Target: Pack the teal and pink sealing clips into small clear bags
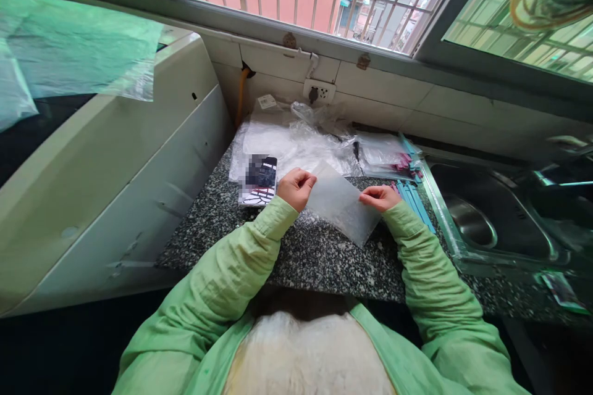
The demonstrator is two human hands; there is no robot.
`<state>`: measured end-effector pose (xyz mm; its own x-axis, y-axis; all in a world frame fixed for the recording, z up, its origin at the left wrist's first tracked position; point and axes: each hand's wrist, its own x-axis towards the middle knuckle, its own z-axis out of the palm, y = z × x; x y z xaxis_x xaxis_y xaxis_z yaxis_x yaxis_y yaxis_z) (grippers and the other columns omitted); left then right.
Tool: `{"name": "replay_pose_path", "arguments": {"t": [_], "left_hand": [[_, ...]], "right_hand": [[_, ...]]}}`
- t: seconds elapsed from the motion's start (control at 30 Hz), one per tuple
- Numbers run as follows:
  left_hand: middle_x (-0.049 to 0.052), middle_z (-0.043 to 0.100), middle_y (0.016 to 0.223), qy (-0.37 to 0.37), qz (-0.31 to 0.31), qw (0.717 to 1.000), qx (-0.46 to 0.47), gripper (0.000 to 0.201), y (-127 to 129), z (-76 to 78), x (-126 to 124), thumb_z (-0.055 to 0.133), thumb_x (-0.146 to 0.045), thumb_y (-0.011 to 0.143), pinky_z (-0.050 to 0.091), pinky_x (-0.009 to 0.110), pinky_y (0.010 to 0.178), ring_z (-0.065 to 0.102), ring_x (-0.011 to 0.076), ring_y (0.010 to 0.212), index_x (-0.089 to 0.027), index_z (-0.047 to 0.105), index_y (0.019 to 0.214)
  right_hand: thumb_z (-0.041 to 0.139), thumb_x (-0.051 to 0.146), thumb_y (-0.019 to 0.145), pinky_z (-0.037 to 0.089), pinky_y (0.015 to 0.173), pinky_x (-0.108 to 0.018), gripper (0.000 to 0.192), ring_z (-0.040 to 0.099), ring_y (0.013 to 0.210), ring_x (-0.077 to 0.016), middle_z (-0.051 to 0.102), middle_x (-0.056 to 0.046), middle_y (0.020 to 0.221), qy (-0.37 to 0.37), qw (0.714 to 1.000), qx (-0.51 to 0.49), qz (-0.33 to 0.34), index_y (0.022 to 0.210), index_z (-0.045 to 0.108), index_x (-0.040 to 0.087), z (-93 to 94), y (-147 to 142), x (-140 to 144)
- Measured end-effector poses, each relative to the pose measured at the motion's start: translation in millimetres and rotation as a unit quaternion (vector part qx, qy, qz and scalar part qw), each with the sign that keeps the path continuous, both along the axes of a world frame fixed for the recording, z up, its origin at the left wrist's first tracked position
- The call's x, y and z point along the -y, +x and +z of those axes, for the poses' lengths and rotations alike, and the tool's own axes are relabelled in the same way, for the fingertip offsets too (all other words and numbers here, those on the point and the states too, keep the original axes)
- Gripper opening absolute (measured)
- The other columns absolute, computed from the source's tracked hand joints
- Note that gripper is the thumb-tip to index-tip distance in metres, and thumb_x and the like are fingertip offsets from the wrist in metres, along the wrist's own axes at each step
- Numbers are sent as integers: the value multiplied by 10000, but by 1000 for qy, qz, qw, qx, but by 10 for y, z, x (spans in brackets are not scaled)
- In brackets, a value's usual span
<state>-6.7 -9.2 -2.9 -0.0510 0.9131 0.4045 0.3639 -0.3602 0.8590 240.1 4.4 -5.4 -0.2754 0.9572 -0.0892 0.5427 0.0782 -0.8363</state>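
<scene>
Both of my hands hold a clear, frosted plastic bag [341, 205] above the speckled granite counter [319, 259]. My left hand [296, 187] pinches the bag's upper left edge. My right hand [378, 197] pinches its right edge. The bag hangs tilted between them and looks flat. Both arms are in light green sleeves.
A pile of clear plastic bags [296, 139] lies at the back of the counter. A phone [258, 180] rests to the left of my hands. Blue and pink strips [410, 188] lie to the right. A steel sink [491, 216] is further right, a white appliance [106, 160] left.
</scene>
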Motion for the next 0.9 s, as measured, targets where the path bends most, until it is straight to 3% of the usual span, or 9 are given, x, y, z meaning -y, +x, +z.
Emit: {"name": "replay_pose_path", "arguments": {"t": [0.3, 0.6, 0.9], "left_hand": [[-19, 409, 550, 13, -18, 1000, -3, 210, 35, -17, 23, 513, -242, 715, 327, 220, 507, 388, 85, 517, -164, 511, 520], [-23, 426, 556, 4, 0, 1000, 8, 176, -19, 2, -24, 518, -232, 704, 323, 219, 508, 382, 83, 515, -161, 532, 543], [-26, 423, 543, 6, 35, 999, 20, 173, -131, 18, -94, 528, -243, 697, 318, 222, 505, 380, 82, 509, -154, 541, 550]], "right_hand": [[564, 475, 585, 267, 420, -214, 342, 361, 436, -73, 466, 19, 443, 57, 997, 30, -34, 548, 581, 136, -141, -52, -47], [553, 439, 638, 334, 493, -221, 309, 418, 495, -78, 509, 18, 530, 38, 999, 9, -28, 632, 583, 132, -201, -82, -12], [588, 485, 582, 382, 535, -243, 349, 467, 528, -104, 558, -4, 562, 33, 998, -21, -41, 626, 595, 139, -175, 1, -45]]}}
